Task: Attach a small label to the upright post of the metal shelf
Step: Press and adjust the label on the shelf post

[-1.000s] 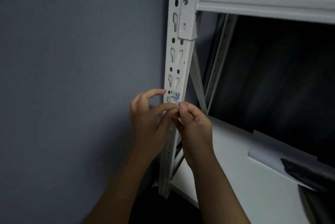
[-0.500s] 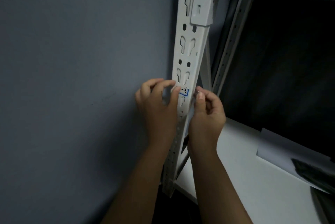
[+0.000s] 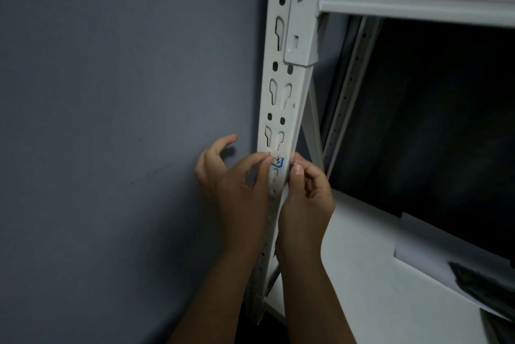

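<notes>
small label (image 3: 277, 161) stuck on front of white post (image 3: 281, 98), left hand (image 3: 237, 185) fingertip pressing its left edge, right hand (image 3: 305, 198) pinching post's right edge, grey wall (image 3: 111, 120) close left, post now nearer than before

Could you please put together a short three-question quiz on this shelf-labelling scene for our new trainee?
1. True or false: the label lies on the front face of the upright post.
2. Which hand has a fingertip on the label: A) left hand, B) right hand?
3. Fill in: the label's border is ____.

Key:
1. True.
2. A; the right hand's fingers sit at the post's right edge, beside the label.
3. Blue.
</notes>
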Available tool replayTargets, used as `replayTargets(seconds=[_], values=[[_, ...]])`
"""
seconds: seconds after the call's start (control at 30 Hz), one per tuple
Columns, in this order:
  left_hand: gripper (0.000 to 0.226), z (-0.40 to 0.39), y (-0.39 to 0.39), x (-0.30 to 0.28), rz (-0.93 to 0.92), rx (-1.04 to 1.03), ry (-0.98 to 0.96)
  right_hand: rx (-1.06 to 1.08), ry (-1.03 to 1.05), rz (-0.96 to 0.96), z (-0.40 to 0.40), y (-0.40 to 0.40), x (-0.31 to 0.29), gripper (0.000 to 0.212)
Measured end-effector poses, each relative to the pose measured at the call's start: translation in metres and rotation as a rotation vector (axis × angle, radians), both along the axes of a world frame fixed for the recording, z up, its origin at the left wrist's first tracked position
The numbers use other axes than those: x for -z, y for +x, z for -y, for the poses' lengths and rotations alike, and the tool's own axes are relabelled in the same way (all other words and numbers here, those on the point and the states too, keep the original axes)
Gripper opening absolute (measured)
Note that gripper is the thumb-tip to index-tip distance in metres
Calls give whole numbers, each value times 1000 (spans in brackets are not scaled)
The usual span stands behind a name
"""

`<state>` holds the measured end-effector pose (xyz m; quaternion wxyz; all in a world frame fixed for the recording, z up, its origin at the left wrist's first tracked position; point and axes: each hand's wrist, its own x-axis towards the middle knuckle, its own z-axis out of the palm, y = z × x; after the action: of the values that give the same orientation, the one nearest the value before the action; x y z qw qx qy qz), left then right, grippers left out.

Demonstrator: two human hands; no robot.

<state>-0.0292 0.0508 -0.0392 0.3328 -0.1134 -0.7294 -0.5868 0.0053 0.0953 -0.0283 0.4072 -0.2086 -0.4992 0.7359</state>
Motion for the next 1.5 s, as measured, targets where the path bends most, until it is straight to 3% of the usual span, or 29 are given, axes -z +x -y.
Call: replayTargets(seconds=[0.1,0.17,0.3,0.5,0.83,1.07,1.5], values=[[42,0,5,-9,33,7,110,-25,-1,-5,-2,2,-3,14],[49,-2,7,-13,23,20,106,-47,3,-9,-3,3,-4,14],[26,0,4,-9,42,5,30,-63,32,-4,-5,6,-5,14],[20,2,3,-11,101,59,33,-74,44,9,-6,5,-2,13],[30,0,2,-16,183,121,120,-66,-7,-18,-3,3,-2,17],[20,0,-1,-10,80,13,-20,-66,17,-16,-5,2,-2,17],[29,-7,6,-10,130,39,126,-89,76,2,-11,2,5,16]])
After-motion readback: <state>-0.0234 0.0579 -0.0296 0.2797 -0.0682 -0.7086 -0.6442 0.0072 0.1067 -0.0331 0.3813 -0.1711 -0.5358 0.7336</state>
